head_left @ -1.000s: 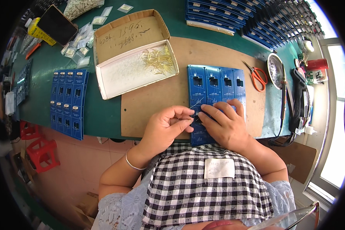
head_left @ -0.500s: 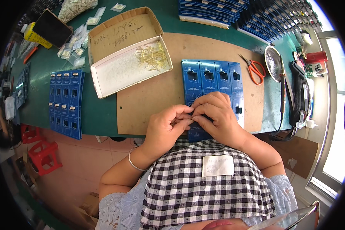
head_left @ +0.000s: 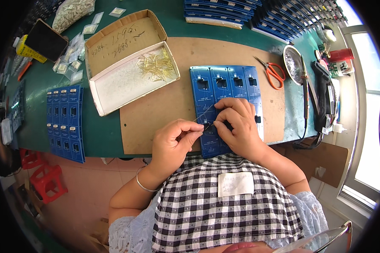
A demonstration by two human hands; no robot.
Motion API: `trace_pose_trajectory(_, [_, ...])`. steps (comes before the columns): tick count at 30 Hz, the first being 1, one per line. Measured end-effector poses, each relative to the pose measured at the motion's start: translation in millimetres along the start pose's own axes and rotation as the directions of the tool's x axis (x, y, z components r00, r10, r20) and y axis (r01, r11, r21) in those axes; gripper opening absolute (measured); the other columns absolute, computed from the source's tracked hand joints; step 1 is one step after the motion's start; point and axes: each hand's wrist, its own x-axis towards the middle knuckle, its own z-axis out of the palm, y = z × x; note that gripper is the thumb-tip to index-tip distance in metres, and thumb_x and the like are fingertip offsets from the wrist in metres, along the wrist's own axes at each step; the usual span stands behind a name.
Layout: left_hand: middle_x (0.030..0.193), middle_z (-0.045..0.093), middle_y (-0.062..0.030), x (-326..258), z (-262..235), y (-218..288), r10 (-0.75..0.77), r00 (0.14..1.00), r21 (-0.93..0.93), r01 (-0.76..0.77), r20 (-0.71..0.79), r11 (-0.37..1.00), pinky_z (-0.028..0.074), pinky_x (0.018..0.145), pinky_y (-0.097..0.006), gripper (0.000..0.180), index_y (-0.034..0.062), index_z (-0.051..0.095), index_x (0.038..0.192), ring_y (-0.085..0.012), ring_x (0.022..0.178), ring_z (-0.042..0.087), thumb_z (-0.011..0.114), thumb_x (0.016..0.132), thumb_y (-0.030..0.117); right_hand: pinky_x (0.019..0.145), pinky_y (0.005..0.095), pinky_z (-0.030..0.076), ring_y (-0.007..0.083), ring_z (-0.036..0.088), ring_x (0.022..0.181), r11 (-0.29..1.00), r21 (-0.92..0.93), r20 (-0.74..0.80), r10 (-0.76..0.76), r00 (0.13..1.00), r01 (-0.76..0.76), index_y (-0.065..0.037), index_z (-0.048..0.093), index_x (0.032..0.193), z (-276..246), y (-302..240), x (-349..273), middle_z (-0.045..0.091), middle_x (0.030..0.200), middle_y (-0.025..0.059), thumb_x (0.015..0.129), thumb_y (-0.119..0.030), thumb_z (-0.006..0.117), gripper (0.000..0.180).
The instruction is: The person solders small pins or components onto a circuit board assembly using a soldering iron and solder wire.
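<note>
A blue circuit board panel [head_left: 204, 99] with black square parts lies in front of me. Over its left half, my left hand [head_left: 173, 141] pinches a thin dark pin-like piece [head_left: 208, 126] between thumb and forefinger. My right hand [head_left: 240, 128] rests over the board's middle, its fingers curled close to that piece. From the right fingertips a thin wire-like piece [head_left: 204, 113] slants down to the left; its exact kind is too fine to tell. Loose gold pins [head_left: 156, 65] lie in an open cardboard box [head_left: 118, 90] beyond my left hand.
Orange-handled cutters [head_left: 275, 76] lie right of the board on a brown work mat [head_left: 156, 126]. A soldering iron [head_left: 306, 97] and a metal dish [head_left: 293, 63] are farther right. Another blue panel [head_left: 65, 122] sits at left; stacked boards [head_left: 221, 10] stand at the back.
My hands have drawn slightly apart, the left moving left, so thin pieces now show between the fingertips. The whole view has shifted a little.
</note>
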Motion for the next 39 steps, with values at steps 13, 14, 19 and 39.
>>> trace_pose_trajectory(13, [0.087, 0.065, -0.0040, 0.7, 0.0, -4.2, 0.114, 0.993, -0.005, -0.114, -0.037, 0.993, 0.047, 0.062, -0.019, 0.009, 0.0027, 0.066, 0.095, -0.0057, 0.072, 0.059, 0.067, 0.086, -0.001, 0.087, 0.0385, 0.034, 0.0229, 0.052, 0.095, 0.999, -0.046, -0.024, 0.011, 1.000, -0.012, -0.009, 0.058, 0.078, 3.2, -3.6, 2.8, 0.058, 0.106, 0.0034, 0.072, -0.009, 0.069, 0.013])
trace_pose_trajectory(14, [0.087, 0.066, -0.0041, 1.1, 0.2, -4.6, 0.132, 0.990, -0.022, -0.133, -0.045, 0.991, 0.047, 0.062, -0.019, 0.010, 0.0027, 0.066, 0.095, -0.0056, 0.072, 0.059, 0.067, 0.086, -0.001, 0.087, 0.0385, 0.034, 0.0229, 0.052, 0.095, 0.999, -0.045, -0.017, 0.012, 1.000, -0.013, -0.009, 0.058, 0.078, 2.4, -4.2, 3.5, 0.058, 0.106, 0.0034, 0.072, -0.009, 0.069, 0.013])
trace_pose_trajectory(19, [0.087, 0.065, -0.0041, 1.5, -1.0, -5.1, 0.130, 0.991, -0.025, -0.130, -0.028, 0.991, 0.047, 0.062, -0.019, 0.010, 0.0024, 0.065, 0.095, -0.0052, 0.072, 0.059, 0.067, 0.086, -0.001, 0.089, 0.0397, 0.034, 0.0224, 0.052, 0.097, 0.985, -0.162, 0.068, -0.048, 0.997, 0.058, -0.008, 0.059, 0.078, -3.5, -8.8, 10.5, 0.058, 0.105, 0.0029, 0.072, -0.012, 0.067, 0.011])
trace_pose_trajectory(39, [0.085, 0.064, -0.0036, 3.4, 1.2, -6.7, 0.150, 0.989, 0.024, -0.150, -0.002, 0.988, 0.046, 0.060, -0.019, 0.009, 0.0021, 0.066, 0.094, -0.0052, 0.068, 0.057, 0.067, 0.086, 0.000, 0.094, 0.0411, 0.033, 0.0189, 0.054, 0.103, 0.940, -0.248, 0.091, -0.217, 0.972, 0.233, -0.009, 0.060, 0.086, 0.8, 4.4, -1.3, 0.055, 0.109, 0.0028, 0.075, -0.017, 0.066, 0.015])
